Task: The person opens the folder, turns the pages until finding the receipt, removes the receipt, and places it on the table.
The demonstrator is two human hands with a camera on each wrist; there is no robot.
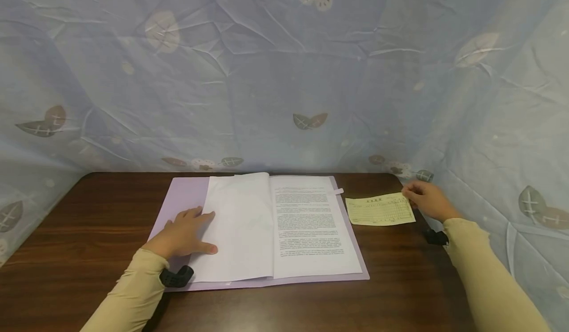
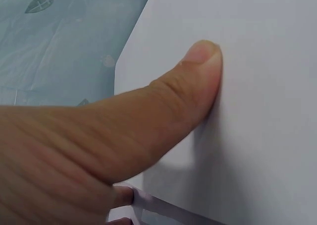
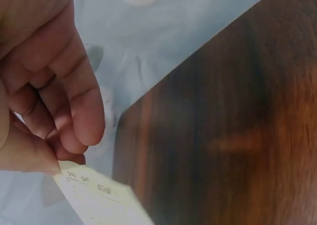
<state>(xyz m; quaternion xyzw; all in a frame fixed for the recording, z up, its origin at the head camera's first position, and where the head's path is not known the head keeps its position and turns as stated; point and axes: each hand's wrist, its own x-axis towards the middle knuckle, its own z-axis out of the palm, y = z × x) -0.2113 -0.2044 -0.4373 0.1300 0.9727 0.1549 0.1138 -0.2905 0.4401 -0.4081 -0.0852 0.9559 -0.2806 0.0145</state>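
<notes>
A lilac folder (image 1: 191,189) lies spread on the table with white sheets inside. Its right side shows a printed page (image 1: 306,228), its left side a blank white sheet (image 1: 240,228). My left hand (image 1: 184,234) rests on the left part with fingers spread, the thumb on the blank sheet and the fingertips near its left edge. In the left wrist view the thumb (image 2: 183,86) lies straight over the white paper. My right hand (image 1: 428,201) pinches the upper right corner of a yellow printed slip (image 1: 380,211) between thumb and fingers, right of the folder.
The dark wooden table (image 1: 80,223) ends at the back against a patterned pale cloth (image 1: 266,85), which also hangs along the right side. A small pale tab (image 1: 339,191) sticks out from the folder's right edge. Each wrist bears a black band.
</notes>
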